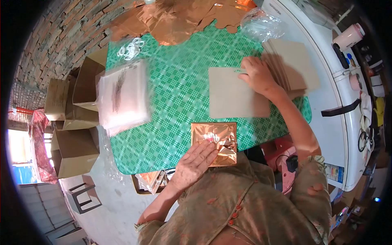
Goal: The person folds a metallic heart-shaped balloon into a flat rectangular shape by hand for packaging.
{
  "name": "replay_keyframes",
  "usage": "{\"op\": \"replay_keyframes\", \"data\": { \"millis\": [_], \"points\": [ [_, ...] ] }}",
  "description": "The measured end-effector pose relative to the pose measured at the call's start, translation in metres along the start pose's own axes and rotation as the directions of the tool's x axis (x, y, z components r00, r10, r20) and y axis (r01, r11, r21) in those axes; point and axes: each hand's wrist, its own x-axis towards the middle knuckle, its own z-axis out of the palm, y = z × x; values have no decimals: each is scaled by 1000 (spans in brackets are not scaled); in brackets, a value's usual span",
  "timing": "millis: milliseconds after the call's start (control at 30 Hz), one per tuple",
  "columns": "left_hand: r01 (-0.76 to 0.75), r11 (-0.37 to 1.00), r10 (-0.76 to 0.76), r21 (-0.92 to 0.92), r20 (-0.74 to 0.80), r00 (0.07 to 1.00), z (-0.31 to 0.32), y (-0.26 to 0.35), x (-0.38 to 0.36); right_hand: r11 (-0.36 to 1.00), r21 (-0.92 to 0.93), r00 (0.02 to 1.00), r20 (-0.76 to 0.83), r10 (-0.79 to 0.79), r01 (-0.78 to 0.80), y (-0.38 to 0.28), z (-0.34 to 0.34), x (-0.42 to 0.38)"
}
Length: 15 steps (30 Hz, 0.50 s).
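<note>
My left hand (195, 163) lies flat, fingers stretched out, on a square packet covered in shiny copper-coloured foil (226, 139) at the table's front edge. Its fingertips rest on the upper face, and the foil is wrinkled. My right hand (257, 73) is over the upper right part of a beige cardboard square (230, 94) that lies flat on the table. Thumb and fingers are bent but apart, with nothing visible between them. Just right of this hand is a fanned stack of similar beige cardboard squares (292, 67).
A green checked tablecloth (175, 85) covers the table. Clear plastic bags (124, 96) are piled at left, below white bands (131, 48). Copper foil sheets (171, 20) and crumpled clear plastic (263, 24) lie at the back. Open cardboard boxes (75, 151) stand left; a white appliance (326, 85) borders the right.
</note>
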Motion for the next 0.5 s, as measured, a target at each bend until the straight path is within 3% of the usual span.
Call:
{"op": "replay_keyframes", "data": {
  "millis": [100,200,300,400,500],
  "points": [
    [-4,1000,4,-20,9,1000,-1,1,-1,996,51,993,105,61,-67,-6,-9,0],
    [-2,999,3,-35,39,999,-7,3,-1,997,64,995,94,43,-50,-9,-7,-4],
    [15,999,-12,-43,81,997,-16,8,-2,984,176,992,123,-16,-6,-12,-12,-12],
    [52,993,-42,-107,98,994,-25,11,-3,987,115,993,19,-113,110,-28,-20,-36],
    [133,966,-111,-223,107,988,-41,14,-2,955,261,976,126,-179,142,-48,-50,-62]
  ]
}}
